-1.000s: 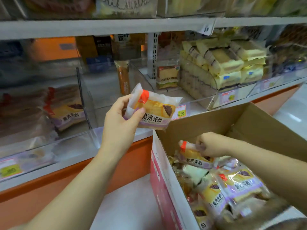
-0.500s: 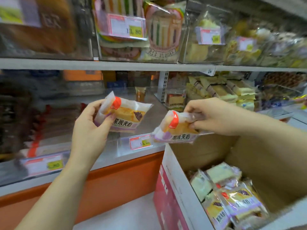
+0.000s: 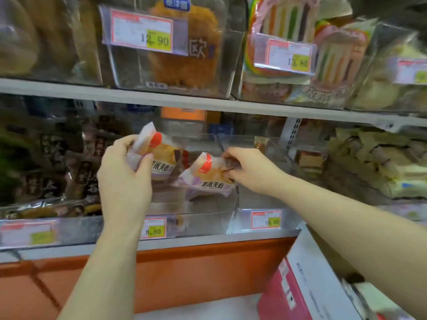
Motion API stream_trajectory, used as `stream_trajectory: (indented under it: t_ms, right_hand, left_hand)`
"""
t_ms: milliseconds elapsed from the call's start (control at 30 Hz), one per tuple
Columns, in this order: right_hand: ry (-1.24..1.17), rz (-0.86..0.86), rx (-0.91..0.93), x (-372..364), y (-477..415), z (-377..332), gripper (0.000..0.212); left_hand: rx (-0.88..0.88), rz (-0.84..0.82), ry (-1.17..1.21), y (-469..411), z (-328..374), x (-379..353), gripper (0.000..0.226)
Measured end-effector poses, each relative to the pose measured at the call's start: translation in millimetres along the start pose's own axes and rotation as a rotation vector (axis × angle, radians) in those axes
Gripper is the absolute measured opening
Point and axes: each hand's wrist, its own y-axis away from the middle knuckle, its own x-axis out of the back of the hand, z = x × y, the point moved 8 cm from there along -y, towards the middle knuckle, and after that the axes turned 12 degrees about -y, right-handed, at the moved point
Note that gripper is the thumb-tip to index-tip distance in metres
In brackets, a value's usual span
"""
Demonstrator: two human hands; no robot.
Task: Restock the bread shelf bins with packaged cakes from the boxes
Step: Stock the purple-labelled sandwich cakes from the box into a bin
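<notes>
The right hand (image 3: 250,169) pinches the lower cake pack (image 3: 205,175) by its end. It lies sideways, closest to the clear bin (image 3: 203,224). The left hand (image 3: 124,174) grips the higher cake pack (image 3: 161,155).

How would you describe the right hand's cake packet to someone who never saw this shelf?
On the lower shelf, find the clear bin with the 8.80 price tag. Above it, each hand holds a red-sealed cake packet. The right hand pinches the lower packet by its end, right of the higher packet in the left hand.
</notes>
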Motion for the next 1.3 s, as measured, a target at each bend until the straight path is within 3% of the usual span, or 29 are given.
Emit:
stream_trajectory:
  t_ms: [167, 433, 733, 867, 1000, 1233, 1300]
  right_hand:
    - [0.404, -0.034, 0.041, -22, -31, -13, 0.027]
    - [0.732, -0.073, 0.022, -44, -61, -28, 0.029]
    - [0.854, -0.111, 0.050, -45, -64, -54, 0.027]
    - [0.699, -0.259, -0.113, -77, -61, -22, 0.020]
    - [0.635, -0.269, -0.196, -86, -64, 14, 0.022]
    - [0.592, -0.398, -0.181, -117, -61, 38, 0.028]
    - [0.625, -0.364, -0.178, -108, -61, 37, 0.025]
  left_hand:
    - [-0.035, 0.002, -0.129, 2, -6, 8, 0.030]
    - [-0.010, -0.022, -0.090, 1, -15, 11, 0.028]
    - [0.001, -0.021, -0.037, 1, -13, 12, 0.027]
    - [-0.002, -0.043, -0.014, 5, -10, 6, 0.027]
    - [-0.002, -0.034, -0.011, 3, -13, 6, 0.027]
    - [0.015, -0.048, 0.012, 1, -17, 4, 0.026]
    - [0.034, -0.067, 0.048, 0, -19, 2, 0.025]
